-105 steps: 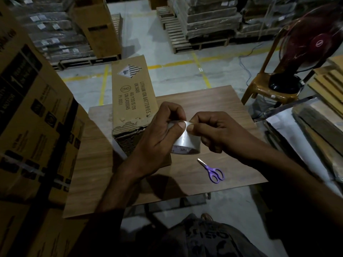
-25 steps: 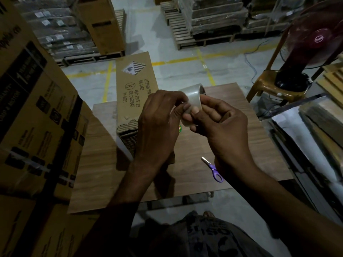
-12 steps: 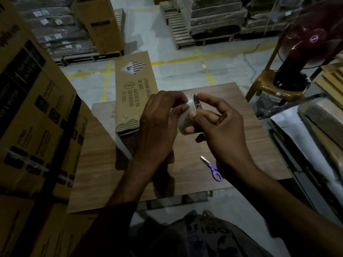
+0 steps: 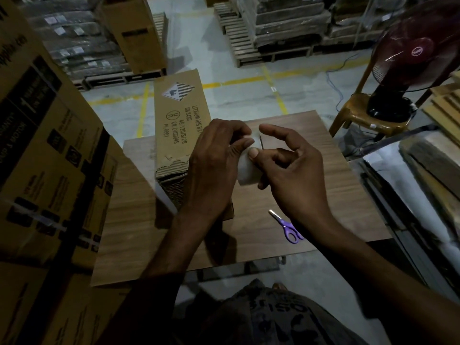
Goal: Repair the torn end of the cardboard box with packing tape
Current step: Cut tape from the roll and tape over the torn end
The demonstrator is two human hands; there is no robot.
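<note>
Lying lengthwise, cardboard box, torn end nearest (tape roll in both hands).

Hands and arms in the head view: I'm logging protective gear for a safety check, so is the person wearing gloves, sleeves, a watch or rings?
The left hand and right hand are bare: no gloves, rings or watch show. Both forearms are uncovered up to the frame's dark lower edge, with no sleeves visible.

dim light, dark foreground, wide-angle edge distortion
</note>
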